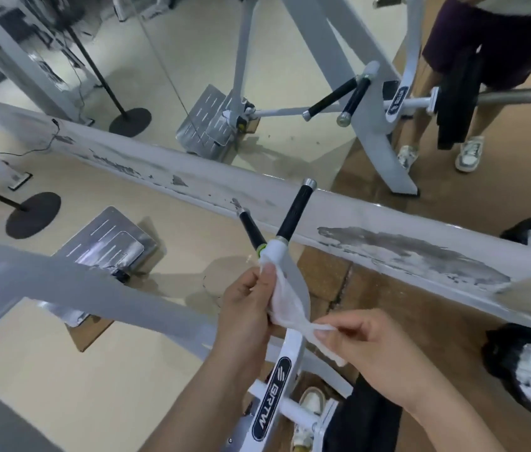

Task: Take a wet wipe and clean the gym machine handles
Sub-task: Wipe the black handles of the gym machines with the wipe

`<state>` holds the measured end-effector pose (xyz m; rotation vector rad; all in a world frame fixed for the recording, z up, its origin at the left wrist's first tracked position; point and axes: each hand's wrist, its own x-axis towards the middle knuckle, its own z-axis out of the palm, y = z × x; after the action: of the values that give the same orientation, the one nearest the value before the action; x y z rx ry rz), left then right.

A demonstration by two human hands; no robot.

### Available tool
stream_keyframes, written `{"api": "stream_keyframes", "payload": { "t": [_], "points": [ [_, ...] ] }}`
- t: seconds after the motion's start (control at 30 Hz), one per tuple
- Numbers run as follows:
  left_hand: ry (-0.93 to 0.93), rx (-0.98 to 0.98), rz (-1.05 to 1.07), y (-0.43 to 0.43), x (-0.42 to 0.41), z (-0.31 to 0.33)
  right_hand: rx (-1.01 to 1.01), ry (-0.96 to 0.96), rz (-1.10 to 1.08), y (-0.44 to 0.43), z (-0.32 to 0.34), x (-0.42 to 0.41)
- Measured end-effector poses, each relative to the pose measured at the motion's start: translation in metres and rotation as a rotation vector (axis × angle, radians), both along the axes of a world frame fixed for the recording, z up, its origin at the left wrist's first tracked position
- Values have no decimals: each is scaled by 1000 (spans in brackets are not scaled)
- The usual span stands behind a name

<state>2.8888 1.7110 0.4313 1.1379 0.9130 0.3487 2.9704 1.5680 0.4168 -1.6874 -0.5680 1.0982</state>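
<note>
Wipe [285,306] stretches between both hands, draped against the white arm [293,340] of the gym machine just below its two black handles [293,213]. Left hand [248,308] is curled shut, thumb pressing the wipe's upper end against the arm. Right hand [368,349] pinches the lower end between thumb and forefinger, other fingers loosely curled.

Open air surrounds both black handles [294,210], hemmed behind by the mirror ledge [371,223].

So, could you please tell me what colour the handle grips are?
Black grips with silver end caps, clearest in the head view.
</note>
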Motion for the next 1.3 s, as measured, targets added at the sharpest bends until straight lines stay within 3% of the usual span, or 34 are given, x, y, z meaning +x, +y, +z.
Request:
{"api": "stream_keyframes", "payload": {
  "t": [0.1,0.27,0.33,0.5,0.57,0.67,0.73,0.8,0.9,1.03,1.17,1.3],
  "points": [
    [-23,27,11,49,34,-35,-4,55,-127,46,-27,37],
    [-67,71,-28,100,61,-82,211,684,-315,100,-64,81],
    [-2,117,-87,110,68,-96,318,825,-469,124,-87,94],
    [122,197,-293,112,81,-126,405,844,-631,165,-121,106],
    [130,298,-333,114,87,-134,384,793,-648,172,-129,106],
    [118,668,-386,124,98,-146,240,475,-587,177,-144,108],
    [85,887,-460,131,106,-149,150,242,-465,179,-149,112],
    [82,980,-418,136,108,-155,117,196,-332,178,-149,119],
    [117,876,-294,142,113,-159,19,144,-109,171,-141,131],
    [112,759,-286,149,117,-169,-71,-160,83,169,-147,138],
    [224,733,-258,153,116,-179,-13,-338,-117,179,-165,130],
    [298,676,-236,158,120,-184,49,-328,-365,186,-183,121]
  ]
}}
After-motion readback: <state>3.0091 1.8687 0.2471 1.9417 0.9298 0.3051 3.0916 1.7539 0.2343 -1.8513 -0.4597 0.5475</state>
